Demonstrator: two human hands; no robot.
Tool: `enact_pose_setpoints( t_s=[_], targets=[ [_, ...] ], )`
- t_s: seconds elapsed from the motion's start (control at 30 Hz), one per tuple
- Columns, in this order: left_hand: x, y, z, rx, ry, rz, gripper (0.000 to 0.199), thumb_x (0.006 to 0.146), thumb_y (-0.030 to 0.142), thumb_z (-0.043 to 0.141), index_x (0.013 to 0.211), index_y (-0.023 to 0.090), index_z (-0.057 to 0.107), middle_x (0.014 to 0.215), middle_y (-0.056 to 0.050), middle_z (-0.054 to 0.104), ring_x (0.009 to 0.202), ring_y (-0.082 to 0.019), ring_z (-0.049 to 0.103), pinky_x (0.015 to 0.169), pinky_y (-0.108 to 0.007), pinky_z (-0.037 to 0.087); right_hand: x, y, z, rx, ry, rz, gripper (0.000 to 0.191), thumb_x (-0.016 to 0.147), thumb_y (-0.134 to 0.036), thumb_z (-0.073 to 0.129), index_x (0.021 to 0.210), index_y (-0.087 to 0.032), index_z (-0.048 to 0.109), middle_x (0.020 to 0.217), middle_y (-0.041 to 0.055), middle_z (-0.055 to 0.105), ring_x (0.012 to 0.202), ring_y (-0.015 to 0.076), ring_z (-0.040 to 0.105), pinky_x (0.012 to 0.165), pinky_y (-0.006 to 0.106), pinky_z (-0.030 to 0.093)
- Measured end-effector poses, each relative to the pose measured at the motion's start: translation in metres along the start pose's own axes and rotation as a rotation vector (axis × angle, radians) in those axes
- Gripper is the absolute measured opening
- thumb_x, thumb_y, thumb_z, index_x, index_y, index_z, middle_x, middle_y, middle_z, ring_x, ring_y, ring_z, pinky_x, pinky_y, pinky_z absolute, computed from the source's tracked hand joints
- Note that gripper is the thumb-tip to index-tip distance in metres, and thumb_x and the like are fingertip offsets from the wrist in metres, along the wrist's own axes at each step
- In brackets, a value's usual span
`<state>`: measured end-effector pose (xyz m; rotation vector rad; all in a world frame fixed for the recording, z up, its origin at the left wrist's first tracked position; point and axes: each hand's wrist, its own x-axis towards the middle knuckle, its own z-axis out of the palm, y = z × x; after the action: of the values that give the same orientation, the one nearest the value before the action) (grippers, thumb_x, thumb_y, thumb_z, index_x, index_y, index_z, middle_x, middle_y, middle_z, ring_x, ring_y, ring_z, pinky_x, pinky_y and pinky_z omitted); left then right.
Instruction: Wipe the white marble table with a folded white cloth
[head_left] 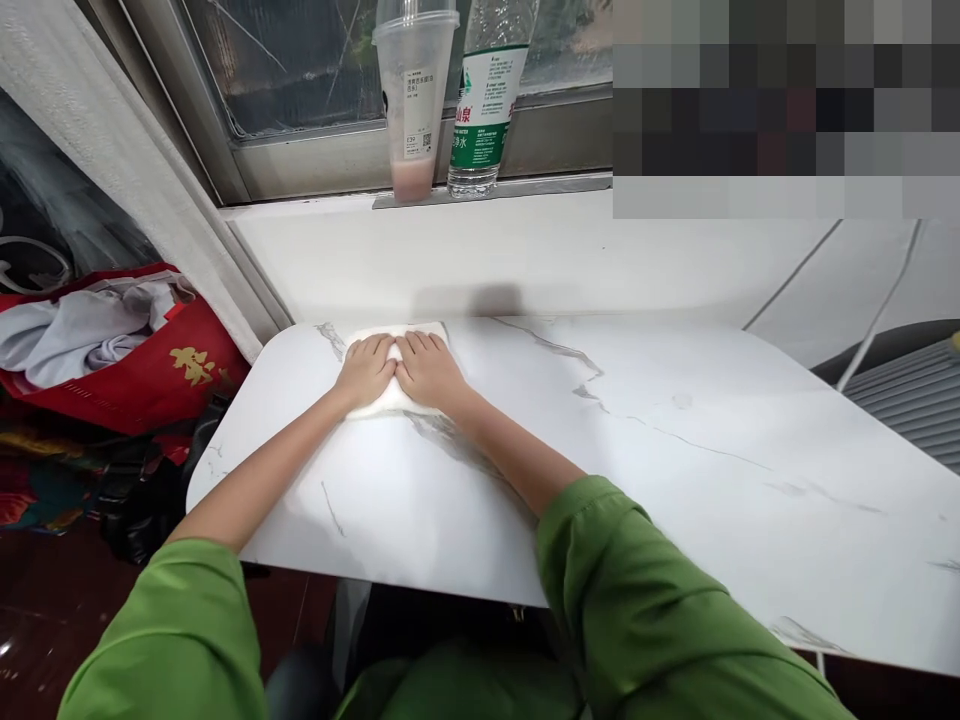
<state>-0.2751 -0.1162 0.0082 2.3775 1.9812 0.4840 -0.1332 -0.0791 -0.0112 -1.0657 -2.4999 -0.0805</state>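
A white folded cloth [390, 400] lies on the white marble-patterned table [675, 480], near its far left corner. My left hand [367, 370] presses flat on the left half of the cloth, fingers stretched forward. Beside it, my right hand [429, 368] rests flat on the right half. The two hands touch or nearly touch at the thumbs. Both palms are hidden, and parts of the cloth are covered by the hands.
On the window ledge stand a lidded plastic cup [415, 110] with some pink drink and a labelled water bottle [487, 110]. A red bag [142, 370] full of pale fabric sits left of the table. Grey ribbed material [907, 390] shows at the right. The upper right is pixelated.
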Motion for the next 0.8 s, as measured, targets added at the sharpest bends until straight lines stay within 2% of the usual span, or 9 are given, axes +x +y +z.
enact_pose_setpoints(
  t_s=[0.13, 0.3, 0.43, 0.53, 0.67, 0.8],
  targets=[
    [-0.047, 0.002, -0.013, 0.02, -0.01, 0.028, 0.042, 0.09, 0.02, 0.034, 0.13, 0.014, 0.045, 0.139, -0.01, 0.047, 0.131, -0.021, 0.038, 0.112, -0.039, 0.023, -0.03, -0.041, -0.012, -0.001, 0.002, 0.003, 0.051, 0.092, -0.026, 0.033, 0.134, 0.001, 0.045, 0.136, 0.0227, 0.048, 0.127, 0.0334, 0.04, 0.106, 0.046, 0.022],
    [-0.117, -0.003, -0.039, 0.022, -0.004, 0.0, 0.043, 0.091, 0.022, 0.03, 0.132, 0.016, 0.042, 0.139, -0.01, 0.046, 0.131, -0.021, 0.037, 0.112, -0.042, 0.023, -0.056, -0.103, -0.029, 0.041, -0.064, -0.039, 0.056, 0.091, -0.03, 0.035, 0.136, 0.004, 0.043, 0.139, 0.0263, 0.044, 0.128, 0.0377, 0.038, 0.107, 0.052, 0.021],
    [-0.177, -0.015, -0.061, 0.028, -0.002, -0.073, 0.044, 0.093, 0.027, 0.026, 0.134, 0.017, 0.039, 0.139, -0.01, 0.045, 0.131, -0.022, 0.036, 0.112, -0.044, 0.024, -0.066, -0.154, -0.036, 0.124, -0.059, -0.147, 0.061, 0.091, -0.033, 0.036, 0.136, 0.008, 0.041, 0.138, 0.0293, 0.043, 0.128, 0.0409, 0.037, 0.107, 0.056, 0.02],
    [-0.211, -0.029, -0.075, 0.036, 0.01, -0.138, 0.044, 0.095, 0.03, 0.024, 0.135, 0.018, 0.038, 0.139, -0.01, 0.045, 0.13, -0.024, 0.037, 0.112, -0.046, 0.025, -0.065, -0.186, -0.036, 0.194, -0.071, -0.223, 0.062, 0.09, -0.033, 0.039, 0.135, 0.009, 0.04, 0.139, 0.0313, 0.041, 0.128, 0.0417, 0.037, 0.107, 0.058, 0.02],
    [-0.227, -0.054, -0.087, 0.04, 0.005, -0.191, 0.044, 0.094, 0.034, 0.026, 0.133, 0.019, 0.039, 0.137, -0.01, 0.046, 0.128, -0.025, 0.04, 0.11, -0.046, 0.028, -0.051, -0.21, -0.03, 0.254, -0.08, -0.266, 0.063, 0.09, -0.034, 0.041, 0.134, 0.01, 0.04, 0.137, 0.0331, 0.042, 0.126, 0.0412, 0.04, 0.105, 0.059, 0.022],
    [-0.212, -0.079, -0.091, 0.006, -0.008, -0.215, 0.044, 0.091, 0.036, 0.029, 0.13, 0.02, 0.041, 0.137, -0.009, 0.046, 0.128, -0.025, 0.04, 0.11, -0.046, 0.027, -0.028, -0.213, -0.018, 0.279, -0.054, -0.252, 0.062, 0.09, -0.034, 0.04, 0.133, 0.011, 0.04, 0.135, 0.0327, 0.044, 0.124, 0.0406, 0.041, 0.104, 0.058, 0.023]
  ],
)
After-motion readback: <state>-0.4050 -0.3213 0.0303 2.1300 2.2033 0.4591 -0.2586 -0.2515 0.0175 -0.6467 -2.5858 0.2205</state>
